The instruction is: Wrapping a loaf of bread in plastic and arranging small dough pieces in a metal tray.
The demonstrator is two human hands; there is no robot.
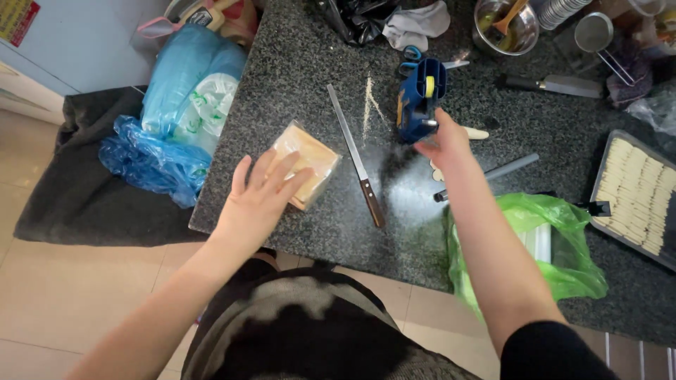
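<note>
Clear-wrapped stack of sliced bread [308, 163] sits centre-left on the speckled dark granite counter [303, 63]; the long wooden-handled bread knife [355, 163] lies right of it, the blue plastic tape dispenser [418, 105] further right, the crumpled green plastic bag [556, 243] at lower right

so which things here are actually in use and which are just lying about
In hand:
left hand on clear-wrapped sliced bread
right hand at blue tape dispenser

Lying about:
long wooden-handled knife
green plastic bag
tray of pale strips
metal bowl

Glossy speckled stone counter [310, 63], metal-bladed knife [355, 163] (wooden handle), clear plastic around the bread [308, 163].
</note>
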